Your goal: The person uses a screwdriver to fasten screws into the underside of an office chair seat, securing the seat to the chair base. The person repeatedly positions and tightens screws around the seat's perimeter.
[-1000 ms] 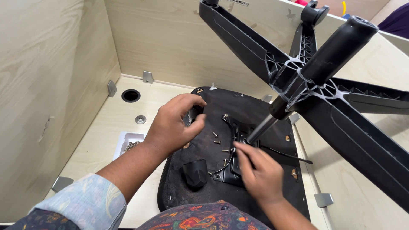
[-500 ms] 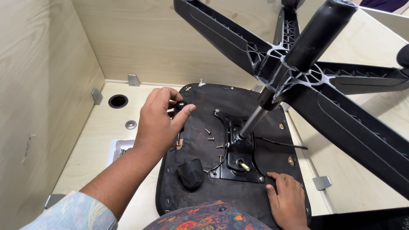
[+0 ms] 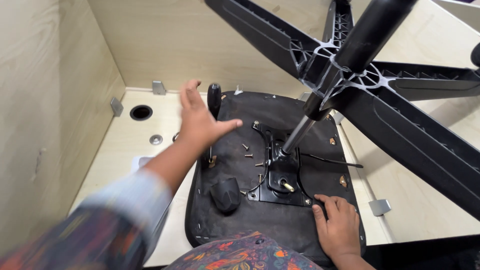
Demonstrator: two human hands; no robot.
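An upturned black chair seat (image 3: 300,112) lies on a pale wooden surface, its metal mounting plate (image 3: 279,170) bolted at the middle. A gas-lift column (image 3: 299,132) rises from the plate to the black star base (image 3: 380,80) overhead. My left hand (image 3: 199,120) hovers open above the seat's left edge, fingers spread, next to a black lever handle (image 3: 214,97). My right hand (image 3: 337,227) rests flat on the seat's near right corner, holding nothing. Several loose screws (image 3: 247,151) lie on the seat by the plate. A black knob (image 3: 226,194) sits near the front.
Wooden panels wall in the left and back. A round hole (image 3: 141,112) and a small metal disc (image 3: 156,139) are in the surface at left. Metal brackets (image 3: 159,88) sit along the back edge, another bracket (image 3: 380,206) at right. A thin black lever (image 3: 332,161) sticks out rightward.
My left hand has let go of the seat's left edge and lifted, fingers spread. My right hand moved from the plate to the seat's near right corner.
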